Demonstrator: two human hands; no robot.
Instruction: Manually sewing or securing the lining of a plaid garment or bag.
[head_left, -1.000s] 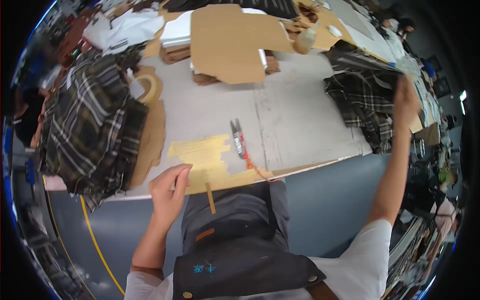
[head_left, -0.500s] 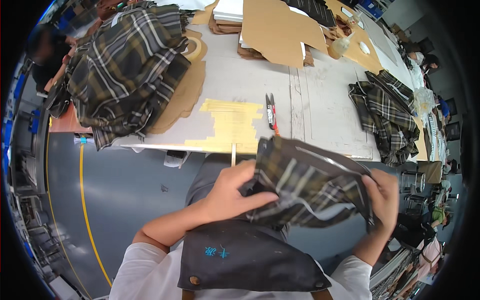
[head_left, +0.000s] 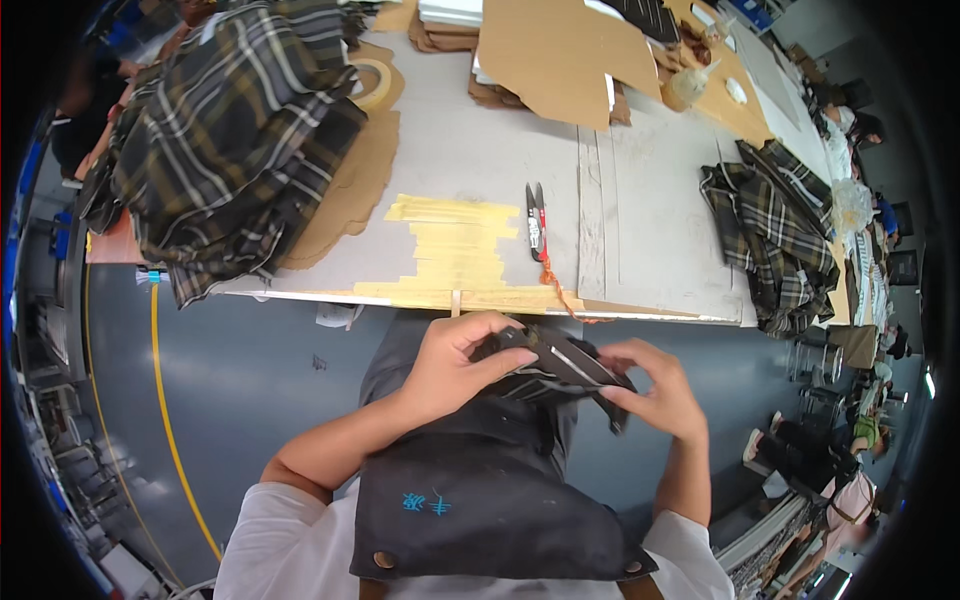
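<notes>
From my spot, the held cloth looks dark with pale stripes — the big heap is black-and-olive plaid, lined in white. Red-and-black snips, orange cord, yellow tape strips, black apron.

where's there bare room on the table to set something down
The widest bare stretch of table lies between the snips and the plaid pile on the right. A smaller one lies between the yellow tape strips and the cardboard stack. Crowded: the left, under the big plaid heap.
</notes>
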